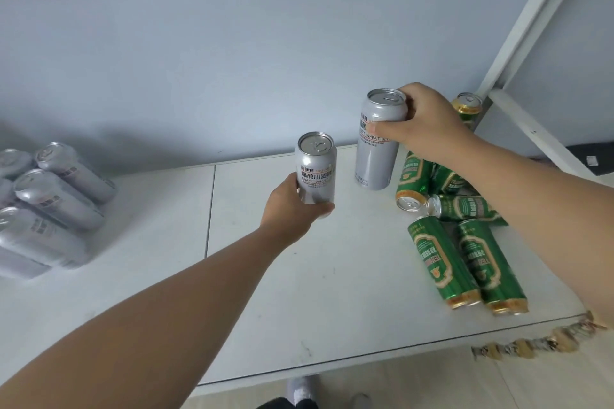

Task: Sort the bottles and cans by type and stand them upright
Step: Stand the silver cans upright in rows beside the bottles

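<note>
Left hand (292, 209) wraps short grey can (317, 169), held upright over middle of table (299, 292). Right hand (428, 123) grips tall grey can (378, 149) near top, upright, at table back; touching table or not, cannot tell. Grey cans (50, 202) grouped far left, seem upright: part done. Green cans (442, 259) lie flat in heap at right; one upright green can (466, 108) behind. Green ones mostly left to do.

We see a white table (265, 292) with a seam (211, 209) across its top; silver cans (56, 199) stand grouped at its left; green cans (465, 252) lie on their sides at its right; another green, upright can (467, 108) stands behind them.
</note>
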Demonstrator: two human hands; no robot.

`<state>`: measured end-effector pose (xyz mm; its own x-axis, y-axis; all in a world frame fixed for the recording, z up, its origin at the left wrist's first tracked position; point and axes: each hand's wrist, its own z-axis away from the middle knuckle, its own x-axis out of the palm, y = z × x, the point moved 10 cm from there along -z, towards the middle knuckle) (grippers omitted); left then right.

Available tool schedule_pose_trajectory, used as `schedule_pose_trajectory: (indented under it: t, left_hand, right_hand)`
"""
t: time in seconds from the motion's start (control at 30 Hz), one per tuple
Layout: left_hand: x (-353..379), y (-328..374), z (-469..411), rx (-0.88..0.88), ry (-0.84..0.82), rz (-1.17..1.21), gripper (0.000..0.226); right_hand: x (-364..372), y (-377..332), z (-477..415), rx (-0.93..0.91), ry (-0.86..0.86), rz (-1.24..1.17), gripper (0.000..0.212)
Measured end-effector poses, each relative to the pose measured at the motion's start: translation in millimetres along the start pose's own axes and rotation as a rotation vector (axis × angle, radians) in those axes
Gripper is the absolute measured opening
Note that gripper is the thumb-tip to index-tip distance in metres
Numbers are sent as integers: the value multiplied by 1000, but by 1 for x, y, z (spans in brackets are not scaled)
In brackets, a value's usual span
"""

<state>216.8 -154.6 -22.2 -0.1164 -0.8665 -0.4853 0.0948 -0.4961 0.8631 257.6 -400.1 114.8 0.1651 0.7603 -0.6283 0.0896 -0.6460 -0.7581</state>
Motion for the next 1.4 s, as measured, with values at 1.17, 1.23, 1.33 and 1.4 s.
schedule_pose_trajectory:
  t: [1.17,1.23,1.33,1.4]
  left_hand:
    - [-208,-130,99,-71,117,28,48]
    - [-214,-136,102,-86,131,32,48]
    - [-219,-142,107,-103,164,36,49]
    - [-221,-145,111,-124,184,38,48]
  right_hand:
    - [207,-156,99,-75,-121,-175,46]
    - [212,-161,99,-84,-134,-200,48]
    - [220,-168,98,-101,-166,-219,48]
    - [225,-170,98,-111,-186,-222,48]
